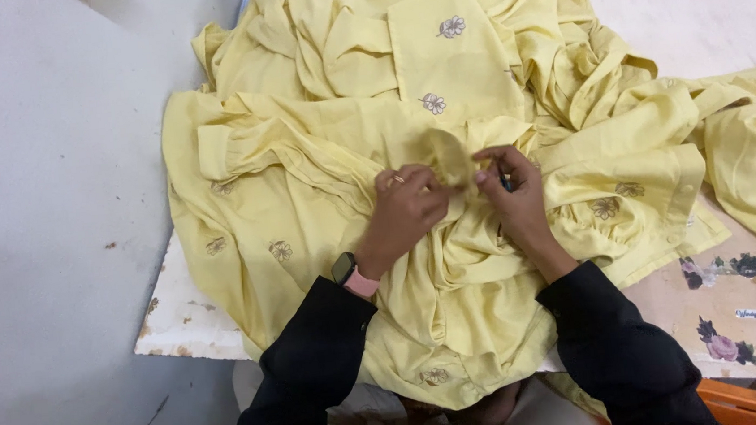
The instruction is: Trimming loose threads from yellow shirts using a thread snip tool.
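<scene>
The left hand (pixel 406 206) and the right hand (pixel 510 195) meet close together over the middle of the heap, and between them stands a small bunched fold of yellow cloth (pixel 448 156), pinched up and rising just above the fingertips. The left hand's fingers are curled shut on the near side of that fold; a ring shows on one finger, and a dark watch with a pink strap (pixel 352 276) sits at the wrist. The right hand is also closed, thumb and forefinger pressed to the fold's right edge, and a thin dark tool (pixel 505 182) peeks out of its grip; I cannot tell what kind it is. The fold lies straight ahead of both hands, roughly upright, with neither hand clearly nearer to it.

Both arms come in from below in black sleeves (pixel 318 361). Around them spreads the yellow garment (pixel 302 155), crumpled in deep folds, its long run going away from the person toward the top of the view, dotted with small embroidered flowers (pixel 451 27). More of the same yellow fabric trails off to the right. All of it rests on a pale surface (pixel 184 318) with a worn edge, flower-patterned at its right part (pixel 736 301). An orange edge (pixel 752 401) shows at the bottom right corner, and grey floor (pixel 37 221) lies to the left.
</scene>
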